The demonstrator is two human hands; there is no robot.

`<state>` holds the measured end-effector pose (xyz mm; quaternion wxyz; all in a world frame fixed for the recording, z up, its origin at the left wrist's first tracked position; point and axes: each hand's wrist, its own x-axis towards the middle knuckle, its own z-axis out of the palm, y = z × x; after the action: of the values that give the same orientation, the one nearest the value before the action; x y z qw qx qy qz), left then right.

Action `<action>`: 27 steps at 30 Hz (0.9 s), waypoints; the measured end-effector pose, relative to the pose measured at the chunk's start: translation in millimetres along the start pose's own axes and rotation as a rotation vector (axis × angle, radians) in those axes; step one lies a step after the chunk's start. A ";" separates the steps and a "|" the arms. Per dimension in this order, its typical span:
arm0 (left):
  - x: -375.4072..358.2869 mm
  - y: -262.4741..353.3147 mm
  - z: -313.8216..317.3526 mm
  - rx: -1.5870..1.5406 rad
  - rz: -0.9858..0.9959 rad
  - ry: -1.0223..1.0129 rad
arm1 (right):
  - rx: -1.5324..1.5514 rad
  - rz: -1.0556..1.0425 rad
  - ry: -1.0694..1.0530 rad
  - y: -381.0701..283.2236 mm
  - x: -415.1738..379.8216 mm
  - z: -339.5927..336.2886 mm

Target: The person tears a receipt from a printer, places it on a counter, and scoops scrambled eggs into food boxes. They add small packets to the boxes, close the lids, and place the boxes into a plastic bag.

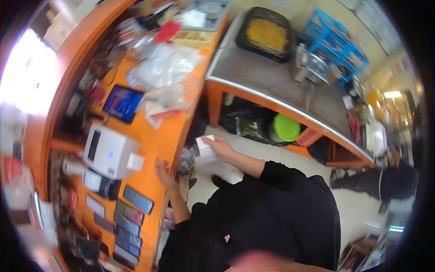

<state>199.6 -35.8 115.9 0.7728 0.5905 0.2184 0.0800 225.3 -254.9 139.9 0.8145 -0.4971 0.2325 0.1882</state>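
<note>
My right hand (218, 147) is closed on a small stack of white paper slips (206, 152) with print on them, held over the floor beside the counter. My left hand (163, 172) is over the edge of the orange counter (156, 140), fingers apart and nothing in it. Just left of it stands a white printer (108, 151) with a white paper (135, 162) sticking out of its front. Several phones (138, 199) lie in a group on the counter, nearer my body. Beyond the printer is a lit tablet (122, 104).
Clear plastic bags (165, 68) are heaped on the far counter. A grey-topped table (272, 84) holds a black tray of yellow food (267, 35) and a blue rack (335, 43). Below it sits a green-lidded tub (286, 128). A person in dark clothes (396, 181) is at the right.
</note>
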 end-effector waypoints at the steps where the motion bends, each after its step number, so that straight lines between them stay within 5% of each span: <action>1: -14.6 -11.0 33.2 -0.014 0.023 -0.139 | 0.082 -0.054 0.064 -13.6 -5.2 -21.8; 2: -21.7 -23.8 63.2 0.169 0.267 -0.386 | 0.163 -0.094 0.112 -23.1 -8.9 -38.4; 4: -44.8 -32.7 129.7 0.296 0.421 -0.754 | 0.270 -0.162 0.100 -47.0 -15.0 -78.0; 7: -75.6 -25.9 199.2 0.258 0.125 -1.011 | 0.395 -0.298 0.071 -91.1 -23.7 -137.4; 13: -112.3 -51.5 295.3 0.107 0.027 -1.228 | 0.280 -0.502 0.246 -166.2 -57.3 -242.8; 19: -135.0 -91.1 401.6 0.163 -0.085 -1.232 | 0.012 -0.540 0.489 -226.6 -21.1 -364.8; 22: -131.1 -99.4 449.4 0.574 0.074 -1.187 | -0.415 -0.616 0.716 -229.1 56.7 -445.9; 25: -106.9 -125.7 483.8 0.858 0.968 -0.839 | -0.723 -0.724 0.962 -237.0 81.4 -466.4; 27: -86.2 -130.6 513.0 0.788 0.898 -0.902 | -0.782 -0.672 1.010 -244.4 74.9 -460.0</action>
<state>326.9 -556.9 119.5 0.4118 0.8314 -0.3691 0.0538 330.0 -768.3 91.1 0.3839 -0.8231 0.3310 -0.2561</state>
